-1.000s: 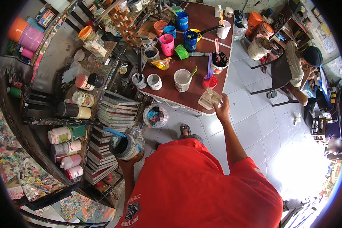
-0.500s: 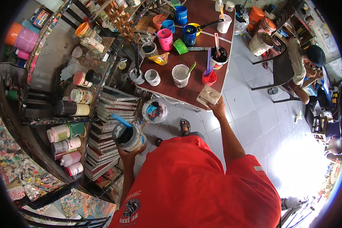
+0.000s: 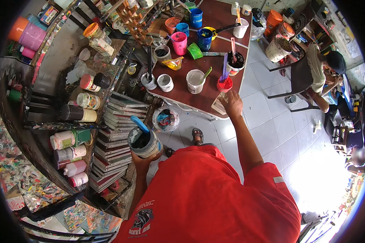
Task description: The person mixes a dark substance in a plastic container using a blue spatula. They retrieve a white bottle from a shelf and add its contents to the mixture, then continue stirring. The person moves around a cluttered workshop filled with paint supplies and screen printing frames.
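Note:
My left hand (image 3: 145,162) is wrapped round the underside of a tub of dark grey paint (image 3: 147,149). A blue handle (image 3: 139,123) sticks out of that tub, which I hold low, left of my body. At the table's near right corner, my right hand (image 3: 233,104) reaches over a flat beige block (image 3: 219,104). Its fingers are bent down onto the block's top and right side, and the fingertips are partly hidden. Just beyond them stands a small red cup (image 3: 224,85) with a purple stick (image 3: 224,67) in it. A whitish tub (image 3: 195,81) with a green stick is to its left.
The brown table (image 3: 178,95) carries several paint pots, among them a pink cup (image 3: 179,43) and a black-filled tub (image 3: 235,63). Stacked frames (image 3: 119,141) and a shelf of jars (image 3: 87,101) line the left. A white bucket (image 3: 165,119) stands below the table; another person (image 3: 316,65) sits at right.
My right hand has shifted from the block's right side to over its top, and the block sits slightly further left. The tub in my left hand has moved a little right and is lower.

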Tool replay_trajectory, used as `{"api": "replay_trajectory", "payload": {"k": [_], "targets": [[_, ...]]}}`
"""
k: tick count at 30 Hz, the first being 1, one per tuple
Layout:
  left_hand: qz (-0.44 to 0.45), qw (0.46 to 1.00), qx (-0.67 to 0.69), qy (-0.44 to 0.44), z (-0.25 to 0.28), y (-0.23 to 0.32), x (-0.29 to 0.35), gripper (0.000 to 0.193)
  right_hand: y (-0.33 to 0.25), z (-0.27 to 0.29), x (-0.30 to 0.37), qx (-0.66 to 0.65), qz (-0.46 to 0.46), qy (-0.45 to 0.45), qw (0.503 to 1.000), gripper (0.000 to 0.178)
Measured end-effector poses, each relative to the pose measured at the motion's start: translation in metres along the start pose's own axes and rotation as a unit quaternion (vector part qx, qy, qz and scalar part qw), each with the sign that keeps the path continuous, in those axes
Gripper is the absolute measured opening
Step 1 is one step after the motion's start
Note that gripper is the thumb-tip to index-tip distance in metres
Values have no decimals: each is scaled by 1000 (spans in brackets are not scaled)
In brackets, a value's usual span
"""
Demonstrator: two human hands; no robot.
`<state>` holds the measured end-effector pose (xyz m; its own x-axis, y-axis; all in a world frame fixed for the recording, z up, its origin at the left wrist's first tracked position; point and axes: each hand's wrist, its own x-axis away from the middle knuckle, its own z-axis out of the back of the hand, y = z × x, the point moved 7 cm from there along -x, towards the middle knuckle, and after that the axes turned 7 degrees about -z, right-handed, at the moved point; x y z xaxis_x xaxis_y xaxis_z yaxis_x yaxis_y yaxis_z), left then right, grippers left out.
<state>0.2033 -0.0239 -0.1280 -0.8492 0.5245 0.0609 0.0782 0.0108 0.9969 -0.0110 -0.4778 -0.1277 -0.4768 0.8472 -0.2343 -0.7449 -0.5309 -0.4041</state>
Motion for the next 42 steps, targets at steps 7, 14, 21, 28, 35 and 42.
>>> {"api": "replay_trajectory", "payload": {"k": [7,14,21,28,35,42], "targets": [[-9,1000,3,11,-1,19,2,101,-8,9,5,-65,35,-2,997,36],[-20,998,-50,20,13,11,6,103,4,29,3,-209,10,48,977,39],[-27,999,-28,14,4,19,4,94,175,-47,14,-282,-383,16,879,36],[-58,994,-88,-5,6,24,-2,108,216,-145,25,-252,-420,-79,868,36],[-42,993,-104,38,-3,42,16,104,202,-173,10,-216,-361,-154,894,35],[-3,988,-138,61,-15,36,27,103,190,-174,8,-242,-390,-191,868,38]]}}
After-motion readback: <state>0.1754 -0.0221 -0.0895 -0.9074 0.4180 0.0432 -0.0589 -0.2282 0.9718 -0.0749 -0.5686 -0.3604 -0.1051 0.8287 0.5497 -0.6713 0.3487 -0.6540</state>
